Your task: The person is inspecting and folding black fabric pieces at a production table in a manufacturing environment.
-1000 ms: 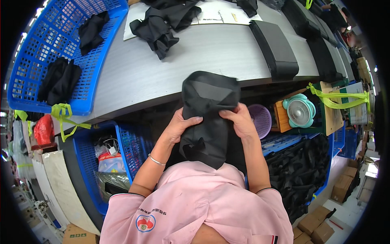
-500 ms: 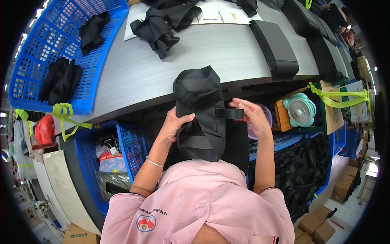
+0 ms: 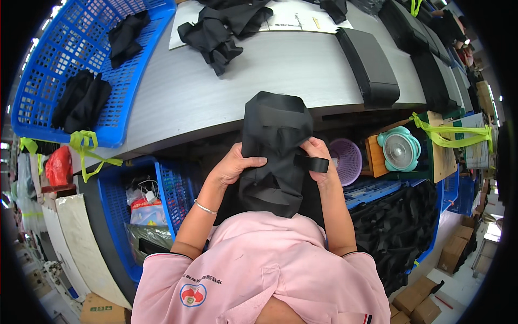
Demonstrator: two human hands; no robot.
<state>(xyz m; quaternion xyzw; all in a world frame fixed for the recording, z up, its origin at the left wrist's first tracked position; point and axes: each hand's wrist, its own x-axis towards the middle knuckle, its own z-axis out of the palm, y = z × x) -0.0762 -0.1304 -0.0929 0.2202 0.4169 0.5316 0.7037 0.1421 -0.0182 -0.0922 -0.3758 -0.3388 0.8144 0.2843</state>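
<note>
the black fabric piece (image 3: 276, 143) was held upright in front of the person's pink shirt (image 3: 253, 259), its lower end close to the shirt and its top overlapping the near edge of the grey table (image 3: 259, 67) in the view. the left hand (image 3: 233, 164) gripped its left edge, thumb laid flat on the front and fingers mostly hidden behind. the right hand (image 3: 322, 149) pinched the right edge, partly covered by a black strap loop (image 3: 317, 164) that stuck out from that side; how its thumb sat could not be told. a silver bangle (image 3: 205, 208) circled the left wrist. on the table lay crumpled black cloth (image 3: 212, 40) and a grey-and-black panel stack (image 3: 373, 62), with a blue basket (image 3: 40, 128) at the left. a purple basket (image 3: 346, 162) and a turquoise fan (image 3: 400, 149) stood beyond the right hand.
</note>
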